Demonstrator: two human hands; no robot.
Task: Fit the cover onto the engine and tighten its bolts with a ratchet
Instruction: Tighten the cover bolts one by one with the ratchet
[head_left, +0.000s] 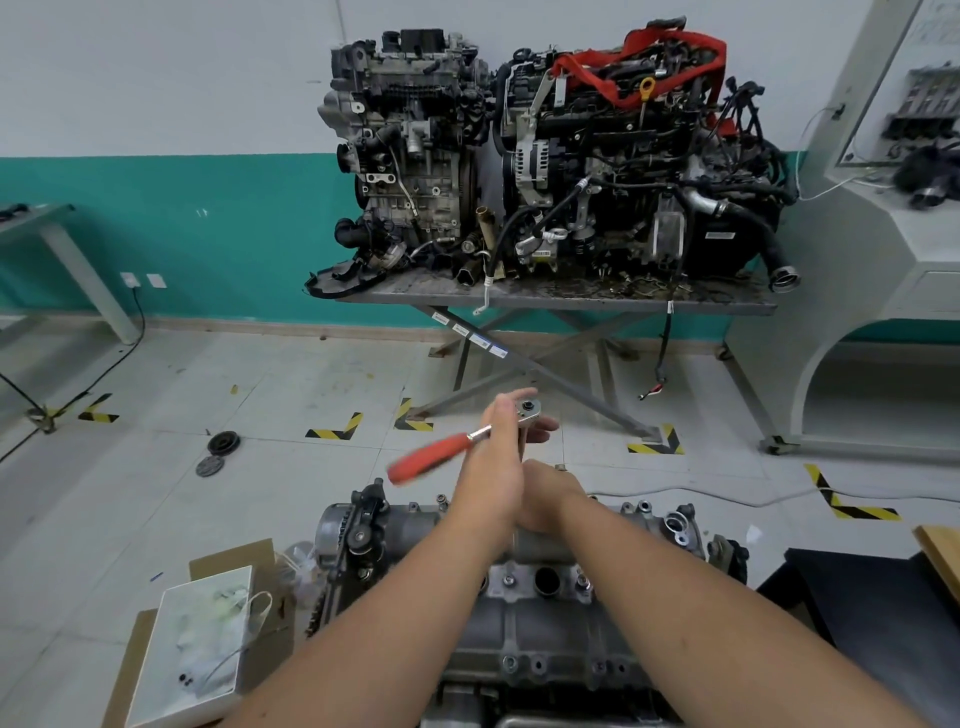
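at the middle of our view, just above the engine (540, 613), we hold the ratchet (467, 441). our left hand (496, 457) is raised with its fingers wrapped around the shiny shaft near the ratchet's head (529, 408), and the red handle (428, 457) sticks out toward eight o'clock, blurred. our right hand (548, 499) sits just below and touching the left one, at about five o'clock from it; whether it grips anything we cannot tell, since the left hand and wrist hide its fingers. under both forearms lies the grey metal cover (524, 623), resting on top of the engine, with a round dark hole (546, 581) in it and small bolts (509, 578) showing along its edges. at seven o'clock a white box (192, 649) lies on flattened cardboard (234, 564). at twelve o'clock, well apart from us, two more engines (545, 156) stand on a grey steel table (561, 299) against the white and teal wall, one draped with a red strap (639, 62). black and yellow corner marks (337, 428) dot the tiled floor, and two dark round discs (217, 452) lie at nine o'clock.
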